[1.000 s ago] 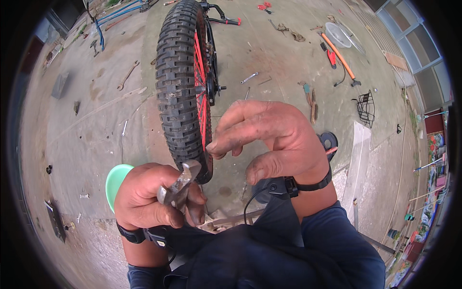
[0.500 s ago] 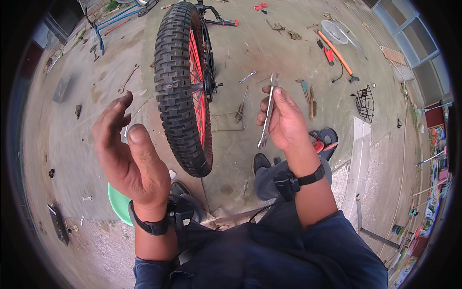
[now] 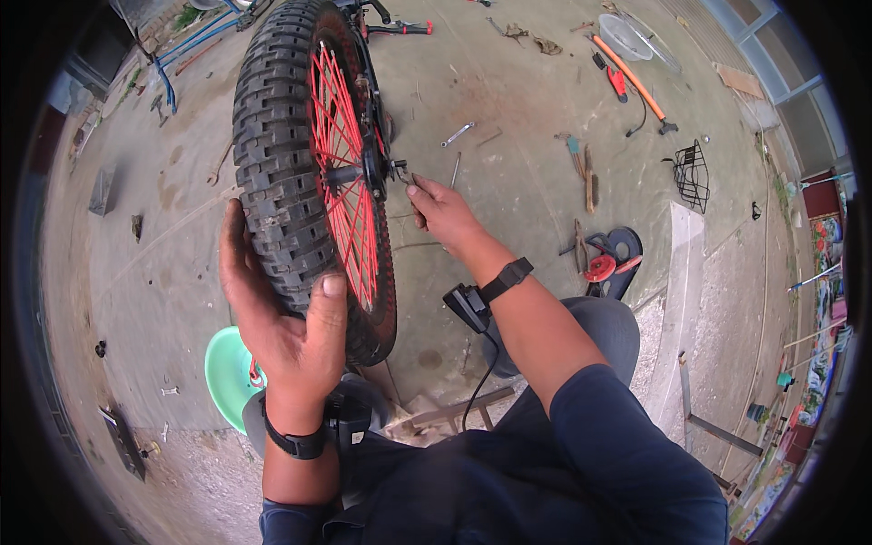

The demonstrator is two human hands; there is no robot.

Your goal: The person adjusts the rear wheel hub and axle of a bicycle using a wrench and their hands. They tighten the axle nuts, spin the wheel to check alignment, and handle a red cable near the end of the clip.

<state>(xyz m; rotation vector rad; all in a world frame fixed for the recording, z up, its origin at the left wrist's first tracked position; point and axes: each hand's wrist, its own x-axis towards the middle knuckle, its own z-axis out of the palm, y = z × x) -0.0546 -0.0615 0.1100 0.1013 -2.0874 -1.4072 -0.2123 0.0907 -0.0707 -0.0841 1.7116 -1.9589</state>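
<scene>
A bicycle's knobby black tyre [image 3: 277, 136] stands upright before me, with red spokes [image 3: 345, 227] and an axle bolt [image 3: 397, 167] on its right side. My left hand [image 3: 283, 327] grips the lower part of the tyre, thumb to the right and fingers along the left side. My right hand [image 3: 436, 211] is closed on a metal wrench [image 3: 409, 179], held just below and right of the axle bolt. The wrench is mostly hidden by the fingers; whether it touches the bolt I cannot tell.
A green basin [image 3: 219, 365] sits by my left leg. Several tools lie on the concrete, including a spanner [image 3: 459, 133] and an orange pump [image 3: 627, 77]. A wire basket [image 3: 690, 182], a black part with red wheel [image 3: 622, 250] and a blue frame [image 3: 191, 50] lie farther out.
My left hand has moved from open beside the wheel onto the tyre. My right hand has carried the wrench forward and left toward the axle. The wheel appears farther left.
</scene>
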